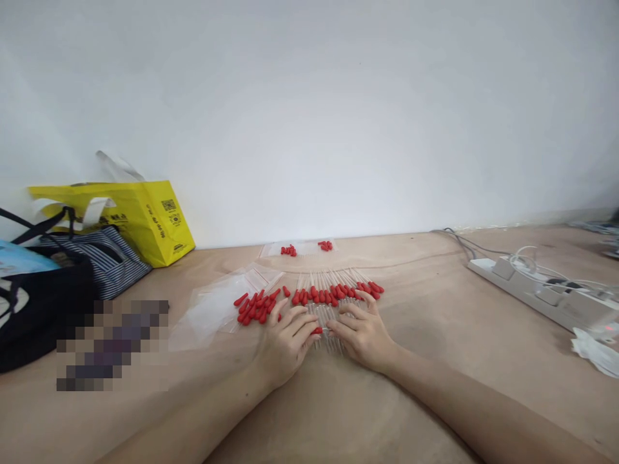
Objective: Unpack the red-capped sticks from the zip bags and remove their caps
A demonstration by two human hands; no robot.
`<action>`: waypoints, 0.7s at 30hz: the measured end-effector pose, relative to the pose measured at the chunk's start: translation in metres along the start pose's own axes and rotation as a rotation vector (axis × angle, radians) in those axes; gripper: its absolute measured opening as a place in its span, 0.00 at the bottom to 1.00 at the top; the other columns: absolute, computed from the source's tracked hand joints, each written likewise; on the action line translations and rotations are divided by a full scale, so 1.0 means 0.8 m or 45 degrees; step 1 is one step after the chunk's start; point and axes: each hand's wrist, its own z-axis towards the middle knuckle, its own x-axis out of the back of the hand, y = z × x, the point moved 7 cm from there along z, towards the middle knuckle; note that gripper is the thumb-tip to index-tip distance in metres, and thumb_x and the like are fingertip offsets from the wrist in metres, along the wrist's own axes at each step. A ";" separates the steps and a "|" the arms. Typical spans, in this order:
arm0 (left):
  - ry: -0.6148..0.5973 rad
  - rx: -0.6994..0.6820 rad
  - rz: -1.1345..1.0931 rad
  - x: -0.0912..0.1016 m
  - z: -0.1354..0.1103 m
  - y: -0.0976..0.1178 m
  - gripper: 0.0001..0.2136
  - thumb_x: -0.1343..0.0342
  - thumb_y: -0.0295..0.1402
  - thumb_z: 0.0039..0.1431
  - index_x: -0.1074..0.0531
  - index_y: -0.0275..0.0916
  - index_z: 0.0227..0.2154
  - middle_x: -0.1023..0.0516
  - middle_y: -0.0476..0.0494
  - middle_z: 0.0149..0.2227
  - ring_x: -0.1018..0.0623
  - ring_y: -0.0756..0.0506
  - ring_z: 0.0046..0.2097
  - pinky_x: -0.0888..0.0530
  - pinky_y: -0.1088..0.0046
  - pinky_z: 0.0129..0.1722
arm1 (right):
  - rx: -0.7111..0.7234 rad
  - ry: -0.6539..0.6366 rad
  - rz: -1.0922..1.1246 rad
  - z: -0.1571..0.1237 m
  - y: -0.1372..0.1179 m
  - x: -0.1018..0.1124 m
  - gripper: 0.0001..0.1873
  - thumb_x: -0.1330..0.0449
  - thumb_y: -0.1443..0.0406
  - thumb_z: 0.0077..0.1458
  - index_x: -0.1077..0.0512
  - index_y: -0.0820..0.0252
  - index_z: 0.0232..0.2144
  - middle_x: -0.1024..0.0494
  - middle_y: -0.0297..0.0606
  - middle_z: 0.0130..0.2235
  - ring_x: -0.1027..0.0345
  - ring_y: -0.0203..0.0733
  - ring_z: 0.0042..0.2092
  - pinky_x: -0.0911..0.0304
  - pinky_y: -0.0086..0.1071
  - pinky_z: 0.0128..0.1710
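Note:
Low over the table, my left hand (pixel 289 341) is closed on a red rubber dropper bulb (pixel 316 330). Facing it, my right hand (pixel 362 330) pinches a thin clear dropper tube (pixel 325 330), whose end meets the bulb or nearly so. Beneath both hands lies a row of clear glass tubes (pixel 331 347). Just beyond them, droppers with red bulbs (pixel 329 295) are lined up side by side, tubes pointing away from me. A pile of loose red bulbs (pixel 256 306) rests left of that row, close to my left hand.
Clear plastic bags (pixel 207 312) lie left of the bulbs. Against the wall is another clear bag (pixel 304 247) with red bulbs. A yellow bag (pixel 167 222) and a striped bag (pixel 116 258) stand at left. On the right sit a power strip (pixel 522 290) with cables and a crumpled tissue (pixel 597 351).

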 end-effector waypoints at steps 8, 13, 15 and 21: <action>-0.084 -0.019 0.000 0.001 -0.003 -0.001 0.09 0.53 0.28 0.56 0.30 0.42 0.24 0.22 0.54 0.30 0.27 0.46 0.39 0.50 0.54 0.53 | -0.001 0.055 -0.005 -0.002 -0.005 0.007 0.07 0.48 0.67 0.54 0.31 0.57 0.26 0.29 0.27 0.18 0.35 0.36 0.36 0.64 0.48 0.53; -0.101 -0.005 -0.048 0.000 -0.004 -0.002 0.08 0.54 0.25 0.55 0.31 0.42 0.25 0.22 0.55 0.31 0.27 0.46 0.40 0.51 0.53 0.53 | -0.005 0.048 -0.008 -0.003 -0.004 0.006 0.07 0.48 0.67 0.54 0.31 0.56 0.27 0.28 0.27 0.19 0.34 0.36 0.37 0.64 0.48 0.54; -0.088 -0.002 -0.066 0.001 -0.004 -0.001 0.09 0.54 0.24 0.54 0.32 0.41 0.26 0.22 0.55 0.32 0.27 0.46 0.40 0.51 0.53 0.53 | -0.004 0.054 -0.005 -0.002 -0.005 0.007 0.07 0.48 0.67 0.54 0.31 0.56 0.27 0.28 0.27 0.19 0.34 0.36 0.37 0.64 0.48 0.54; -0.087 -0.003 -0.099 0.004 -0.005 0.001 0.11 0.57 0.22 0.54 0.31 0.42 0.27 0.22 0.53 0.34 0.27 0.45 0.41 0.51 0.53 0.53 | -0.020 0.078 0.025 -0.002 -0.004 0.011 0.07 0.48 0.67 0.54 0.31 0.56 0.26 0.28 0.27 0.19 0.35 0.36 0.36 0.62 0.47 0.52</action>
